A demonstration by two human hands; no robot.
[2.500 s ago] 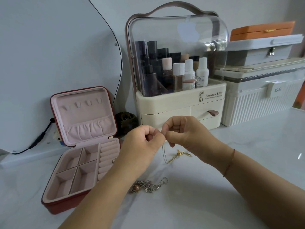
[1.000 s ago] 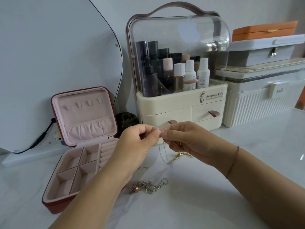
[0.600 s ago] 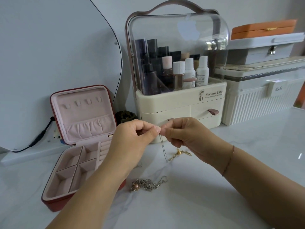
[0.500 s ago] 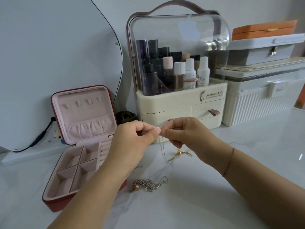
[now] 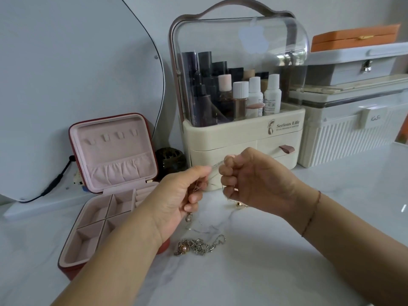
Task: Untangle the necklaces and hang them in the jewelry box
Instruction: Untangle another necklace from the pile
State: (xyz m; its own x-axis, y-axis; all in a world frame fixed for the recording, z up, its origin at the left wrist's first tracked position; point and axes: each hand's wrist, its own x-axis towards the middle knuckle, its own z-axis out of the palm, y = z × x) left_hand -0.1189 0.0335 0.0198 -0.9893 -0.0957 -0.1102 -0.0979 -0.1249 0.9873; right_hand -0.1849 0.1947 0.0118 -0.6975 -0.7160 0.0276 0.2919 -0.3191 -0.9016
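Left hand: the left hand (image 5: 183, 195) is up off the table (image 5: 287, 261), thumb and forefinger pinching the fine necklace (image 5: 217, 165), the other fingers curled under.
Right hand: the right hand (image 5: 254, 180) is close beside it, fingers curled in and nipping the same strand at the fingertips. There's a thin bracelet (image 5: 311, 215) on that wrist.
Fine necklace: a short run is pulled taut between the two hands, in front of the organiser's drawers. The rest drops from the left hand, with a small pendant (image 5: 188, 217) dangling just below the fingers and a loop trailing on the marble.
Gold piece: a small gold piece (image 5: 238, 204) peeks out just under the right hand, and I can't tell what it's joined to.
Chunky necklace: the chunky necklace (image 5: 198, 247) lies bunched on the table below the hands, pink bead (image 5: 183, 248) at its left end, neither hand touching it.
Jewelry box: the jewelry box (image 5: 88, 239), red outside and pink inside, sits wide open to the left. Its lid stands upright, a row of hooks (image 5: 112, 136) above a gathered pocket.
Behind: the clear-domed cosmetics organiser (image 5: 242, 133) full of bottles, a mirror (image 5: 66, 62) to the left, a ribbed white case (image 5: 353, 133) to the right.
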